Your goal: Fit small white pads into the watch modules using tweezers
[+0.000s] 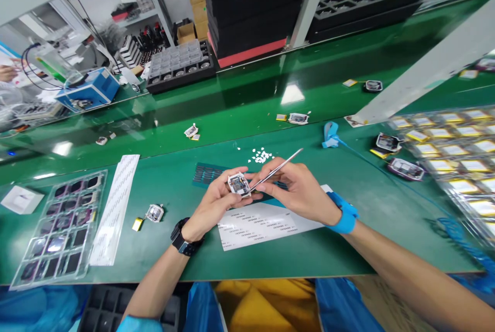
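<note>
My left hand (214, 203) holds a small square watch-like module (238, 184) with its circuit board facing up, above the green bench. My right hand (299, 191) grips metal tweezers (277, 168) whose tips touch the module's right edge. A black watch sits on my left wrist and a blue strap on my right wrist. Under my hands lie a white sheet of small labels (266, 224) and a dark sheet of tiny pads (206, 173).
A clear tray of dark screens (62, 226) and a white strip (116, 207) lie at left, with another module (155, 212) beside them. White bits (261, 156) are scattered ahead. Trays of yellow batteries (460, 159) fill the right. Black trays (251, 7) stack beyond the conveyor.
</note>
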{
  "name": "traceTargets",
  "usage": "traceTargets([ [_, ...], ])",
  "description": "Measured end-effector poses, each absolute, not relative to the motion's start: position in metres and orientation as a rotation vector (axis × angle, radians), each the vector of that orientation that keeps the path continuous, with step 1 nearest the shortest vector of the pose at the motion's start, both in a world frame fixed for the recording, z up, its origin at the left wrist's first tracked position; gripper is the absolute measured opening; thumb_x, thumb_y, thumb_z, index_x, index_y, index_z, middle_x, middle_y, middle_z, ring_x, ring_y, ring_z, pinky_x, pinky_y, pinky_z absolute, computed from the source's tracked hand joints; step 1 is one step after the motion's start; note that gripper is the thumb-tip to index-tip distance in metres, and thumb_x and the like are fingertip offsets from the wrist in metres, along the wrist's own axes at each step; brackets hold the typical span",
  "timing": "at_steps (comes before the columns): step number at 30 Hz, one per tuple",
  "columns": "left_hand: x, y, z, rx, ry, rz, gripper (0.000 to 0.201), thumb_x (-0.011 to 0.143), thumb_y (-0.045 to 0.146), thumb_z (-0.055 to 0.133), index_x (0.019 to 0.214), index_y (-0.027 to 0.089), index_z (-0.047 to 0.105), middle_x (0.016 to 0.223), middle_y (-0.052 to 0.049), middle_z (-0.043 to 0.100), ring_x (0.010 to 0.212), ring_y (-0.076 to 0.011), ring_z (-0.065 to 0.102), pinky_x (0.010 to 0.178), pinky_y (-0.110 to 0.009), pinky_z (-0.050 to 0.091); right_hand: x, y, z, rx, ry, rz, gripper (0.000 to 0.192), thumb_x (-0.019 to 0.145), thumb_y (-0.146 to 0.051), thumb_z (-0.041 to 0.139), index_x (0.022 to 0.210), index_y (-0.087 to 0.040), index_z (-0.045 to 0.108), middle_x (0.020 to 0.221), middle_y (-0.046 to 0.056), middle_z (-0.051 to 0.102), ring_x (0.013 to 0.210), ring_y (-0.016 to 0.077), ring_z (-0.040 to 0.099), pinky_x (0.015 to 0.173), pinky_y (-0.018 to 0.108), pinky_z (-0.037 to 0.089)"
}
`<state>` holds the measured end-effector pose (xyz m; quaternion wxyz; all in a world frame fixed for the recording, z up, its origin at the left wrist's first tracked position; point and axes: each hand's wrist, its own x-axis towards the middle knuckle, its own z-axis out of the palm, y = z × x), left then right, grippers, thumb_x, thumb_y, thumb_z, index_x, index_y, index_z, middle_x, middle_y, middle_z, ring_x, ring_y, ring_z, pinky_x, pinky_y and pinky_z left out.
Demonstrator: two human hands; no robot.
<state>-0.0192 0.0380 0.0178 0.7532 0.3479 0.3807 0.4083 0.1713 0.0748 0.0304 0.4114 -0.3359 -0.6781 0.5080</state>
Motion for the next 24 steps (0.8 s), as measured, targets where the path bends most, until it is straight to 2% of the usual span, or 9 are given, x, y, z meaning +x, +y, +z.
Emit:
traceTargets([
  [6, -0.016, 0.036, 0.022, 0.802, 0.892, 0.922, 0.051, 0.075, 0.015, 0.069, 0.124, 0.024, 0.056, 0.121, -0.008, 0.068, 0.094, -0.0217, 0.072, 0.089, -0.035, 0.055, 0.173, 0.074, 0.031, -0.826, -1.845, 1.127, 0.014, 0.087, -0.035, 0.065, 0.083, -0.021, 0.063, 0.081, 0.004, 0.074, 0.080, 0.0198, 0.074, 0.070, 0.031, 0.061],
  [13, -0.016, 0.036, 0.021, 0.816, 0.911, 0.916, 0.052, 0.076, 0.026, 0.076, 0.124, 0.022, 0.055, 0.120, -0.011, 0.068, 0.083, -0.0211, 0.074, 0.080, -0.031, 0.057, 0.169, 0.074, 0.029, -0.844, -1.617, 1.361, 0.026, 0.081, -0.044, 0.071, 0.082, -0.020, 0.059, 0.080, 0.005, 0.072, 0.077, 0.0204, 0.074, 0.070, 0.033, 0.062],
  [19, -0.020, 0.044, 0.015, 0.799, 0.945, 1.005, 0.046, 0.080, 0.031, 0.073, 0.118, 0.021, 0.051, 0.106, -0.007, 0.069, 0.091, -0.0206, 0.073, 0.090, -0.037, 0.054, 0.167, 0.080, 0.022, -0.911, -1.515, 1.328, 0.030, 0.078, -0.044, 0.073, 0.086, -0.020, 0.057, 0.082, 0.006, 0.074, 0.076, 0.0210, 0.073, 0.069, 0.034, 0.061],
  [22, -0.044, 0.070, 0.015, 0.957, 1.239, 1.115, 0.030, 0.084, 0.034, 0.067, 0.105, 0.018, 0.052, 0.100, -0.006, 0.066, 0.093, -0.0196, 0.072, 0.089, -0.034, 0.054, 0.170, 0.088, 0.017, -0.997, -1.478, 1.282, 0.037, 0.075, -0.051, 0.074, 0.085, -0.020, 0.057, 0.079, 0.007, 0.074, 0.074, 0.0221, 0.073, 0.067, 0.034, 0.061],
  [24, -0.072, 0.096, 0.018, 1.093, 1.584, 1.100, 0.028, 0.088, 0.033, 0.059, 0.110, 0.018, 0.049, 0.098, -0.006, 0.066, 0.084, -0.0163, 0.072, 0.082, -0.032, 0.056, 0.171, 0.094, 0.015, -1.032, -1.472, 1.275, 0.041, 0.073, -0.056, 0.074, 0.084, -0.020, 0.058, 0.077, 0.008, 0.074, 0.072, 0.0228, 0.073, 0.066, 0.035, 0.060],
])
